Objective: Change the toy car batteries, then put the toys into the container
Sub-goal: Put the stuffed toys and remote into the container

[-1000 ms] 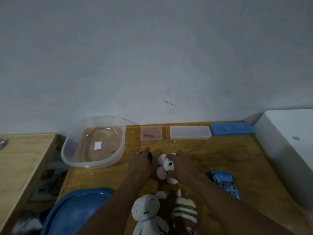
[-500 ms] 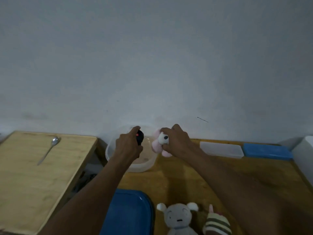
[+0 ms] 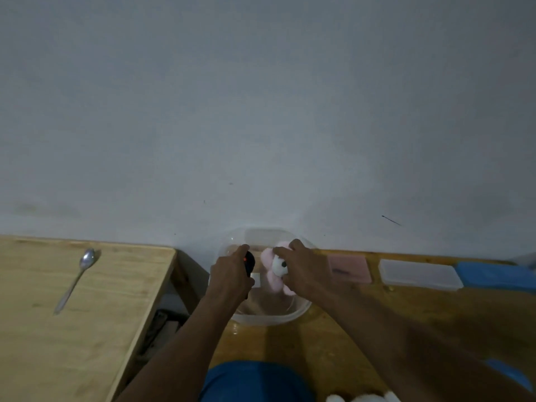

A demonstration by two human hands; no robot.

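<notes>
A clear plastic container [image 3: 269, 317] stands on the wooden table against the wall. My left hand [image 3: 232, 278] grips a small black toy car [image 3: 249, 262] with a red spot, held over the container's left side. My right hand [image 3: 304, 271] grips a pink and white plush toy [image 3: 274, 271] over the container's middle. Both toys hang inside the rim's outline, above the bottom. The tops of white plush toys [image 3: 359, 398] peek in at the bottom edge.
A pink case [image 3: 349, 268], a clear case [image 3: 420, 274] and a blue case [image 3: 496, 276] lie in a row along the wall. A blue lid [image 3: 255, 381] lies near me. A spoon [image 3: 77, 278] rests on the left table, across a gap.
Both hands lifted the black car and the pink plush from the table's middle and carried them to the container; they now hang lower, over its inside. The view has swung left.
</notes>
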